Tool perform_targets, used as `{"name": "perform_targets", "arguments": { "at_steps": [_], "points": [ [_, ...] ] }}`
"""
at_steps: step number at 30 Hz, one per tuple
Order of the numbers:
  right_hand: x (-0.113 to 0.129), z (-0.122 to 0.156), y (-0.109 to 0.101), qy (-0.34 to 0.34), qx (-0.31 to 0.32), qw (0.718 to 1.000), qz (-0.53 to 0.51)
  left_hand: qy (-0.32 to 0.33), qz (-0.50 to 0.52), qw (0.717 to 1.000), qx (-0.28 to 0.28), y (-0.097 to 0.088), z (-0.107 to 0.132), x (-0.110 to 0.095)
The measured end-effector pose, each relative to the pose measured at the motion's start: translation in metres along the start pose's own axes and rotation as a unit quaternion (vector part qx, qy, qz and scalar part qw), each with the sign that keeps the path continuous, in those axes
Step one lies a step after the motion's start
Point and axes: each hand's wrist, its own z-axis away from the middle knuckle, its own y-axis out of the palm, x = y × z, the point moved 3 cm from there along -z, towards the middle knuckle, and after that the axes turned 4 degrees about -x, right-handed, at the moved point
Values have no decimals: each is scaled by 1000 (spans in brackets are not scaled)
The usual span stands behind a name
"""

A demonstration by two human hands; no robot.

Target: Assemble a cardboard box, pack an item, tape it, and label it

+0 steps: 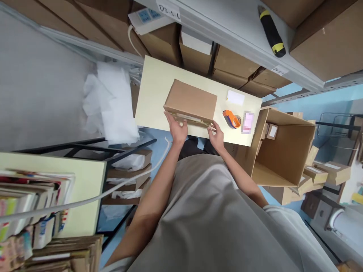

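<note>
I see the flat brown cardboard box (190, 101) lying on the pale yellow tabletop (154, 81), at about twelve o'clock from my body. My left hand (177, 128) presses against the box's near edge at its seven o'clock corner, fingers spread and not clenched. My right hand (216, 136) pinches the near edge at the five o'clock corner. At three o'clock from the box lies an orange tape dispenser (231, 118), with a white paper slip (235, 97) beyond it.
</note>
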Motion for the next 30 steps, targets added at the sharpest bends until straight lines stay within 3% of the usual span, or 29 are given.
{"name": "perform_targets", "arguments": {
  "at_steps": [3,7,10,15,20,25,30],
  "points": [
    [-9,-5,4,-5,43,999,14,-38,24,999,5,19,15,7],
    [-28,-20,-9,-89,109,988,58,-23,52,998,-10,37,19,11],
    [-53,-32,-38,-118,63,984,117,-14,61,998,-25,49,16,19],
    [-102,-54,-78,-86,-43,973,208,-38,56,996,-64,71,18,42],
    [-124,-75,-73,-87,-41,960,263,-5,116,991,-58,92,9,44],
    [-126,-92,-65,-72,-25,958,277,23,155,986,-60,104,-6,30],
    [-125,-104,-76,-56,-25,965,256,42,211,973,-87,116,-15,20]
  ]
}}
